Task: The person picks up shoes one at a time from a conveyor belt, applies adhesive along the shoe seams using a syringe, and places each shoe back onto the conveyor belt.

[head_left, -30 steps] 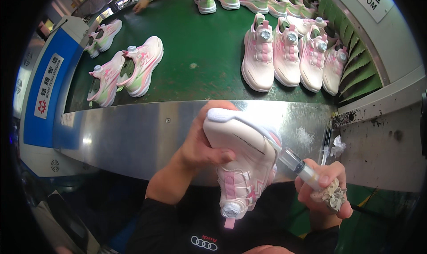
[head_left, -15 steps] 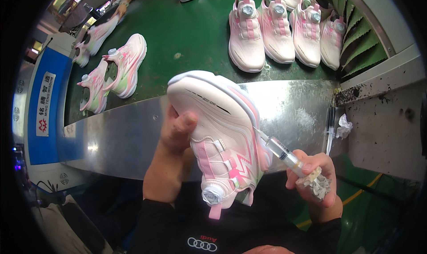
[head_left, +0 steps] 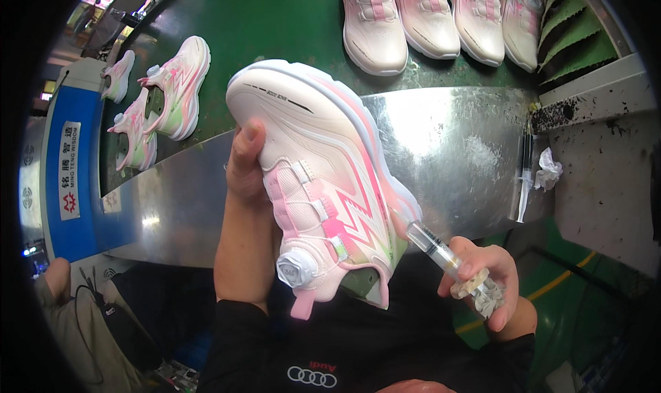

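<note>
A pink and white sneaker (head_left: 320, 152) with a round white lace dial is held up in front of me, its toe pointing away and to the left. My left hand (head_left: 246, 155) grips it from the left side, the thumb on the upper and the other fingers hidden behind it. In my right hand (head_left: 489, 272) is a clear syringe (head_left: 432, 247), with crumpled pale material around its plunger end. The syringe's tip meets the seam between upper and sole near the heel; the exact contact point is hard to make out.
Several matching sneakers (head_left: 375, 32) stand on the green conveyor belt (head_left: 275, 28) at the far right, and more sneakers (head_left: 175, 93) on the left. A metal ledge (head_left: 441, 138) runs along the near side. Another syringe (head_left: 525, 176) and crumpled white paper (head_left: 548, 170) lie at its right end.
The held sneaker has moved left in view and turned to show more of its side. The syringe tip has shifted along the sole seam toward the heel. A person's hand at far left is gone.
</note>
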Available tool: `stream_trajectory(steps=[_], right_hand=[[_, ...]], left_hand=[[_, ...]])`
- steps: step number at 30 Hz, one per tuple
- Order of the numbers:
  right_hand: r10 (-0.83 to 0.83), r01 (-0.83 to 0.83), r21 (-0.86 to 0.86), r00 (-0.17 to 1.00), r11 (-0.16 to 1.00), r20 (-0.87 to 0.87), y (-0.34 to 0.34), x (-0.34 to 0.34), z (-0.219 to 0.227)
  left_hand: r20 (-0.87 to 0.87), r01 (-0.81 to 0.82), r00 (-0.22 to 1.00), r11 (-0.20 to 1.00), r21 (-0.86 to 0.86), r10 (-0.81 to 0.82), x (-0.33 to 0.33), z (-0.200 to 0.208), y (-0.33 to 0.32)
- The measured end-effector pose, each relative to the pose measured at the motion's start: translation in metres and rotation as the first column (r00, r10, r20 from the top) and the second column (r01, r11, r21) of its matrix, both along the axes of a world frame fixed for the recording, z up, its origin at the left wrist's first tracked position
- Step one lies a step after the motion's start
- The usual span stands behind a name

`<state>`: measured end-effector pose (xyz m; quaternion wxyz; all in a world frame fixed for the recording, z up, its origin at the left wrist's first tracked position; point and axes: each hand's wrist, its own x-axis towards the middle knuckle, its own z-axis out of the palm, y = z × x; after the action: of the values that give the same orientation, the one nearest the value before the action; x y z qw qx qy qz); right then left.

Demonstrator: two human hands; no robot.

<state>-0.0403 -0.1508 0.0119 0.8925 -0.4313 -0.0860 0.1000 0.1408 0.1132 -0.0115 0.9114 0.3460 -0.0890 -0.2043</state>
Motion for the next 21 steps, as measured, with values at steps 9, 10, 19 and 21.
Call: stream_trajectory(steps=[9, 10, 19, 21], right_hand=[[-0.013, 0.017, -0.066, 0.998, 0.998, 0.064, -0.005, -0.018, -0.012], [-0.009, 0.020, -0.095, 0.994, 0.995, 0.108, -0.006, -0.018, -0.014], [-0.035, 0.062, -0.147, 0.984, 0.987, 0.177, -0.012, -0.028, -0.027], [-0.043, 0.069, -0.142, 0.984, 0.988, 0.175, -0.012, -0.029, -0.029]], left_hand=[[-0.167, 0.007, 0.986, 0.996, -0.087, -0.021, 0.003, -0.003, -0.005], [-0.172, 0.009, 0.985, 0.996, -0.084, -0.024, 0.004, -0.004, -0.005], [-0.220, -0.072, 0.974, 0.997, -0.036, 0.062, 0.006, -0.008, -0.012], [-0.256, -0.052, 0.966, 0.998, -0.041, 0.040, 0.007, -0.008, -0.012]])
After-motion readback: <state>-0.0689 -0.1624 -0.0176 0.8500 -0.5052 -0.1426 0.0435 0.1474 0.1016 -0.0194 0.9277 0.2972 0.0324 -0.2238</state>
